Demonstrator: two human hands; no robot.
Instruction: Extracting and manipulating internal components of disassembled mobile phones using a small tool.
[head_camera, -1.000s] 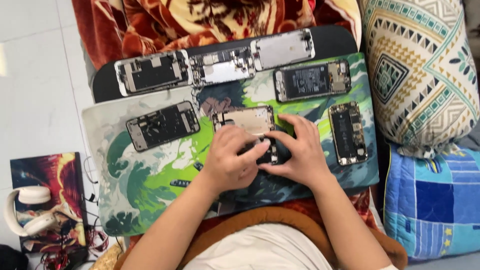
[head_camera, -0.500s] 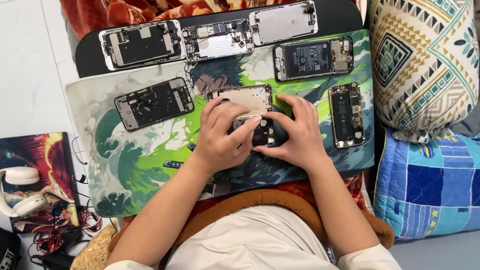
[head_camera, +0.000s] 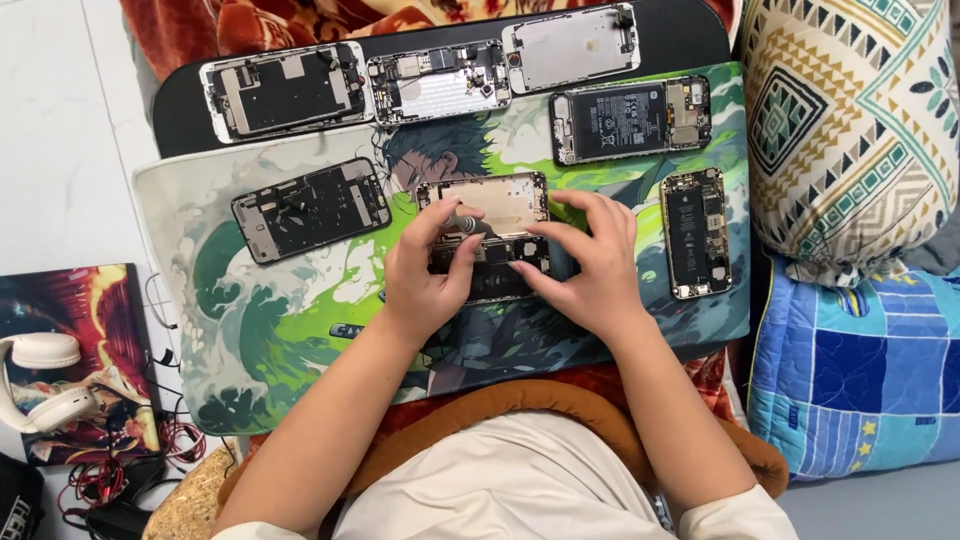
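An opened phone (head_camera: 490, 235) lies in the middle of a green and white printed mat (head_camera: 260, 300). My left hand (head_camera: 425, 275) pinches a small grey screwdriver (head_camera: 462, 222) upright over the phone's inner parts. My right hand (head_camera: 590, 265) rests on the phone's right side, fingertips pressing its frame. Other opened phones lie about: one to the left (head_camera: 310, 207), one upright at the right (head_camera: 696, 232), one with a dark battery (head_camera: 630, 118) behind.
Three more opened phone shells (head_camera: 285, 90) (head_camera: 438, 82) (head_camera: 570, 45) sit on a black board at the back. A patterned cushion (head_camera: 850, 130) and blue quilted pillow (head_camera: 860, 370) are at the right. White headphones (head_camera: 45, 380) and red cables (head_camera: 120, 470) lie on the floor at left.
My left hand has brought the screwdriver upright over the phone's upper part; my right hand stays on the phone. The view has shifted slightly.
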